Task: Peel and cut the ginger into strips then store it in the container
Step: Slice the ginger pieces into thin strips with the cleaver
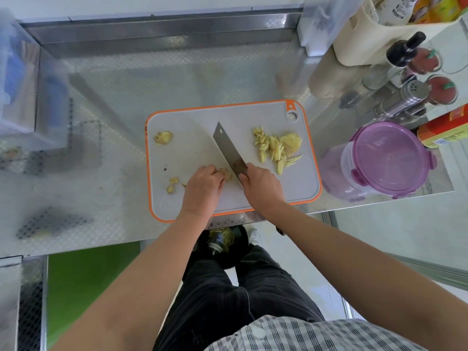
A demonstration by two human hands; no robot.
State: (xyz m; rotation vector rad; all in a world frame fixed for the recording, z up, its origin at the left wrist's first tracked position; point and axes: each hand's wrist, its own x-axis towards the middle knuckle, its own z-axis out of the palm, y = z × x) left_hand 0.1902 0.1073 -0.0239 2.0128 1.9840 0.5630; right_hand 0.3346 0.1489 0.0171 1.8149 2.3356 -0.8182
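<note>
The person is working on a cutting board (192,122) lying at the front edge of the steel bench (121,97), close enough for both forearms to reach over it. The left hand (202,184) is curling its fingers down onto a ginger piece (227,173) near the front of the board, pinning it with the fingertips tucked back, probably to keep them out of the blade's way. The right hand (259,186) is wrapping round the handle of a knife (225,145), choked up near the blade, and the blade is slanting across the board with its edge just beside the held piece, which looks like slicing in progress. Finished strips (274,148) are sitting in a pile toward the right edge of the board, apparently pushed clear of the cutting spot and nearest their destination. Pale scraps (163,137) are lying at the far left corner, with smaller bits by the left front. The container (379,160) is standing just off the board's right edge on the bench, its purple lid (390,150) sitting on top; no ginger is showing through its clear wall, so storing seems not yet begun. Below the bench's front edge, a dark bin (222,240) is holding what look like peelings.
</note>
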